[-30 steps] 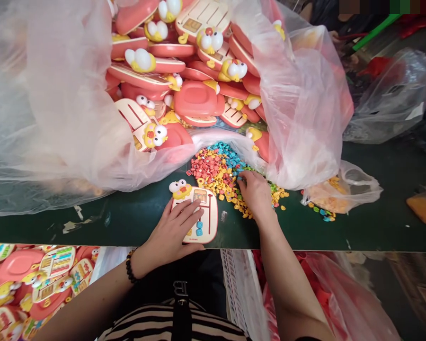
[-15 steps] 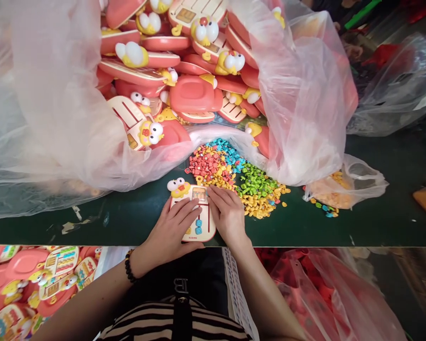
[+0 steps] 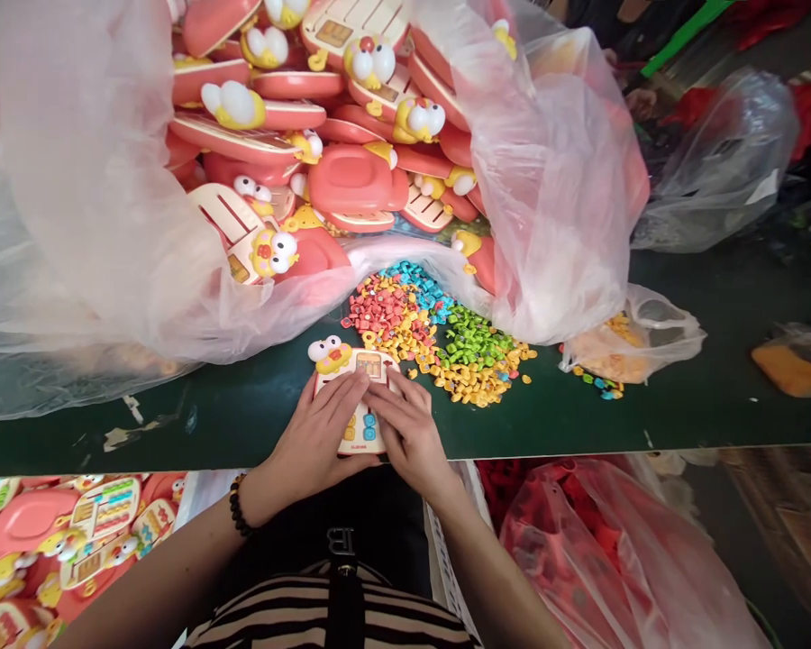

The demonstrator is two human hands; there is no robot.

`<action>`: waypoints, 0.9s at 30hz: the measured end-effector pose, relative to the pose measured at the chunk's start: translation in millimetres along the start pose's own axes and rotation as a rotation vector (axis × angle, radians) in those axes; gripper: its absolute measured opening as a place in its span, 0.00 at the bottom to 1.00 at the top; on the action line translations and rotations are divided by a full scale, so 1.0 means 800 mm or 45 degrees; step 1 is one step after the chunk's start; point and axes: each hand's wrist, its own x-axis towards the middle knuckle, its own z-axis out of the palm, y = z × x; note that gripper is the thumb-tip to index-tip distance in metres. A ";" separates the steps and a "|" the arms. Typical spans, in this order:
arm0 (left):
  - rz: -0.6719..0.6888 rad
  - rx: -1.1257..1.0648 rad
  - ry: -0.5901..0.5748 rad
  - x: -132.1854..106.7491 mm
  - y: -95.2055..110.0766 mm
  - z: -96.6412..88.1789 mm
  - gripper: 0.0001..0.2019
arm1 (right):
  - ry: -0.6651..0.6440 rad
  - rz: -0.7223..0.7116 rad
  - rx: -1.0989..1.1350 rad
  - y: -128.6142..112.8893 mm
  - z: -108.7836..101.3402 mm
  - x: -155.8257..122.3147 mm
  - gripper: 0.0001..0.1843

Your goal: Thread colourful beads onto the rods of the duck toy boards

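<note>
A cream toy board (image 3: 359, 446) with red slots and a yellow duck head (image 3: 330, 354) lies at the table's near edge. Blue pieces (image 3: 369, 426) and yellow pieces (image 3: 350, 426) sit in its slots. My left hand (image 3: 314, 428) grips the board from the left, fingers across its face and thumb along the near edge. From the right, my right hand (image 3: 411, 431) bends its fingers over the slots, their tips meeting the left fingers. Whatever is under those fingertips is hidden. Just beyond lies a heap of small red (image 3: 382, 306), blue, green (image 3: 477, 338) and yellow pieces.
A large clear plastic bag (image 3: 554, 198) full of pink duck boards (image 3: 355, 180) stands behind the heap. On the right lies a small bag (image 3: 625, 347) of yellow pieces. Boards with colored pieces (image 3: 104, 509) fill a space below the table at left; red bagged material (image 3: 581, 532) is at lower right.
My right hand has shifted left across the board, its fingers now over the middle slots near my left fingers. The whole view has moved slightly.
</note>
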 end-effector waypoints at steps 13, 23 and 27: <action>0.014 0.014 -0.060 0.000 0.001 -0.003 0.35 | 0.174 0.416 -0.468 0.106 -0.086 0.045 0.08; 0.004 -0.025 -0.032 0.001 0.000 -0.003 0.36 | 0.297 0.442 0.463 0.056 -0.060 0.050 0.09; 0.015 -0.011 -0.023 0.001 0.000 -0.001 0.35 | 0.330 0.279 0.382 0.038 -0.028 0.050 0.07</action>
